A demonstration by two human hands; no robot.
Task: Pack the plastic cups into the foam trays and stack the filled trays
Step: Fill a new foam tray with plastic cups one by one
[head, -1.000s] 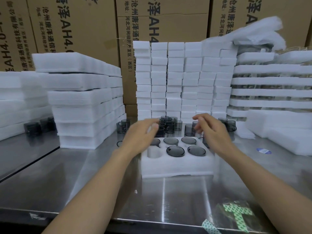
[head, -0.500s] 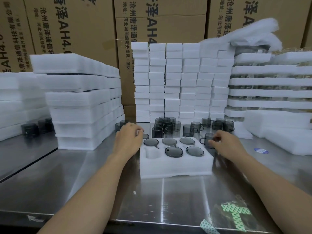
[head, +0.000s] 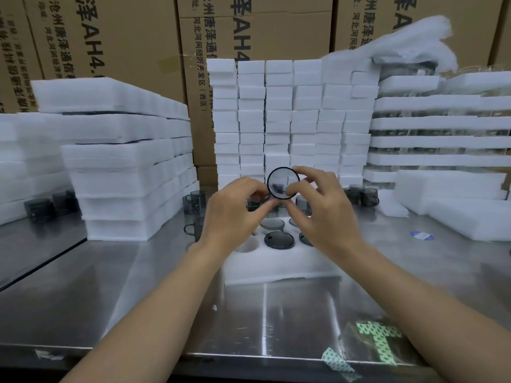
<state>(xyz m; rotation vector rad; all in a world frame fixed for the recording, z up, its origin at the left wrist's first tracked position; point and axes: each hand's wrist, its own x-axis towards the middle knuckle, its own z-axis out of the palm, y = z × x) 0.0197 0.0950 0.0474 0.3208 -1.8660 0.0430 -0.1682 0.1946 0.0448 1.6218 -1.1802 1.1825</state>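
Observation:
A white foam tray (head: 276,268) lies on the steel table (head: 138,286) in front of me. Several smoky grey plastic cups (head: 278,240) sit upside down in its pockets, and the front-left pocket (head: 247,246) is bare. Above the tray I hold one grey cup (head: 283,179) end-on, so it shows as a ring. My right hand (head: 323,214) pinches its right rim between thumb and forefinger. My left hand (head: 235,214) has curled fingers at its lower left rim. Both hands hide the tray's far pockets.
Loose grey cups (head: 195,200) stand behind the tray, more at the right (head: 362,193) and far left (head: 38,210). Foam stacks rise at left (head: 124,161), centre (head: 276,120) and right (head: 442,125), cardboard boxes (head: 124,37) behind. Green-patterned tape (head: 378,341) lies front right.
Both hands lifted from the loose cups beside the tray and came together above it. A cup taken from the table at the right is now held up between them.

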